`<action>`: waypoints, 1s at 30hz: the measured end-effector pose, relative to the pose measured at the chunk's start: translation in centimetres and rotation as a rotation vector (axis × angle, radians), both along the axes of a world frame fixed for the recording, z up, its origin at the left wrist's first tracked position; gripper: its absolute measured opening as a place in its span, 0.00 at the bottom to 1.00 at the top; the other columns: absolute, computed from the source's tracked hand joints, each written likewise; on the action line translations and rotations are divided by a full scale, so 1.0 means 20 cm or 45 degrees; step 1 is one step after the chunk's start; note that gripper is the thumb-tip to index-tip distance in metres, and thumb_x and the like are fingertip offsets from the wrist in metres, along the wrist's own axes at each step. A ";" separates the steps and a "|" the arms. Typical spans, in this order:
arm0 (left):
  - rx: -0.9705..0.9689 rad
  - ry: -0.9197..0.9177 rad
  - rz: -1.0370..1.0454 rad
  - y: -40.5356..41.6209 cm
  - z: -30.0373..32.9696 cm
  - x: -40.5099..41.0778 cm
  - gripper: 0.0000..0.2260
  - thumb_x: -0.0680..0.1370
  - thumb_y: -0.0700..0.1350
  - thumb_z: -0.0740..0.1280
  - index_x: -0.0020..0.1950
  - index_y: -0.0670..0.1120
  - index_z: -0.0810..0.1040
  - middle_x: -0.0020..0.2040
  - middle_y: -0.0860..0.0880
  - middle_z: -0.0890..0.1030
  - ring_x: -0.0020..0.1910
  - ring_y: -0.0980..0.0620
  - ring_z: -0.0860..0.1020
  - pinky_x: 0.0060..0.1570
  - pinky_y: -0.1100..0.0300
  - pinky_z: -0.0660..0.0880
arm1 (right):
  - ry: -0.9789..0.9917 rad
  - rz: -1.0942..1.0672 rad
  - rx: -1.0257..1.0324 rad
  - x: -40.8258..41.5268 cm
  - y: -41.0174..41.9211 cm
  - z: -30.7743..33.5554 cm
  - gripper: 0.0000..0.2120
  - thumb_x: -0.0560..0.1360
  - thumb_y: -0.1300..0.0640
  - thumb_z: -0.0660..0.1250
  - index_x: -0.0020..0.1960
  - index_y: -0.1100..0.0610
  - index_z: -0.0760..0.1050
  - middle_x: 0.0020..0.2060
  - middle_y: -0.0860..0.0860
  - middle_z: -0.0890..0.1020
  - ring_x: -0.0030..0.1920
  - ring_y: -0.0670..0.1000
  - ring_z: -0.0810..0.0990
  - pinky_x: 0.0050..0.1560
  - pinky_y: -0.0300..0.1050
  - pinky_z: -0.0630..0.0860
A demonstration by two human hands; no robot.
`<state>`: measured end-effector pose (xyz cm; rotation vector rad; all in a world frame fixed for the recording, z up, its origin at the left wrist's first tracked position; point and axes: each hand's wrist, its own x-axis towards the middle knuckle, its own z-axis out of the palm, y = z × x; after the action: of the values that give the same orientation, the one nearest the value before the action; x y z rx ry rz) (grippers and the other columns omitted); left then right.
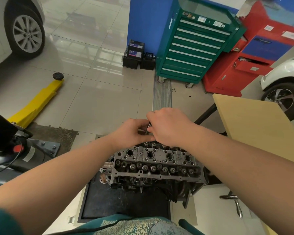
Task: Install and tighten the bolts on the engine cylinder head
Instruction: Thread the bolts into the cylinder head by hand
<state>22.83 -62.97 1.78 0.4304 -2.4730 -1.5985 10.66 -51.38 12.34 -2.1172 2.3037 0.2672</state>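
**Two hands meet over the cylinder head**

While both bare forearms reach in from the bottom corners, the left hand (131, 131) and the right hand (166, 127) come together just above the far edge of the cylinder head (155, 164), and between them sits a small dark metal piece (147, 128), mostly hidden. Fingers of both hands curl round it (whether it is a bolt or a tool tip cannot be told from here).

Count it up on the head: four large round bores in a row across the top face, and a line of roughly ten valve-spring tops along the near side, with a second row at the far edge partly covered by the hands. It looks grey, grimy cast metal, lying level on the engine block, which stands on a dark mat (98, 200) just below centre frame.

Around the floor: two car wheels, one at 10 o'clock (26, 33) and one at 3 o'clock (281, 100). One green tool cabinet (196, 46) at 1 o'clock, seven drawers showing, a red cabinet (244, 65) beside it. Two black batteries (138, 56) at 12. One yellow lift arm (39, 100) at 9 o'clock. One tan tabletop (255, 122) at 3.
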 end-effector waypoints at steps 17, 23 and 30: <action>-0.156 -0.088 -0.141 -0.03 -0.06 0.00 0.03 0.82 0.45 0.71 0.49 0.47 0.80 0.42 0.41 0.83 0.39 0.43 0.79 0.45 0.48 0.78 | -0.132 0.092 0.081 0.00 0.03 -0.01 0.11 0.83 0.46 0.63 0.57 0.53 0.71 0.47 0.49 0.78 0.49 0.54 0.78 0.43 0.51 0.73; -0.020 0.006 0.094 0.02 -0.11 0.02 0.09 0.76 0.49 0.79 0.53 0.55 0.84 0.47 0.56 0.87 0.49 0.58 0.84 0.58 0.55 0.81 | -0.014 -0.251 0.025 0.04 0.03 -0.05 0.19 0.84 0.38 0.56 0.47 0.52 0.69 0.34 0.48 0.71 0.39 0.56 0.75 0.36 0.49 0.66; -0.301 0.052 -0.018 0.00 -0.11 0.02 0.13 0.82 0.43 0.69 0.46 0.62 0.74 0.39 0.58 0.81 0.37 0.62 0.79 0.39 0.61 0.72 | -0.170 -0.118 0.067 0.01 0.05 0.01 0.19 0.82 0.39 0.63 0.61 0.53 0.72 0.51 0.50 0.80 0.52 0.56 0.79 0.48 0.56 0.79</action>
<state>23.20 -62.97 -0.40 0.3418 -2.5963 -1.2841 10.90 -50.43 12.48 -1.9346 2.2848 0.1779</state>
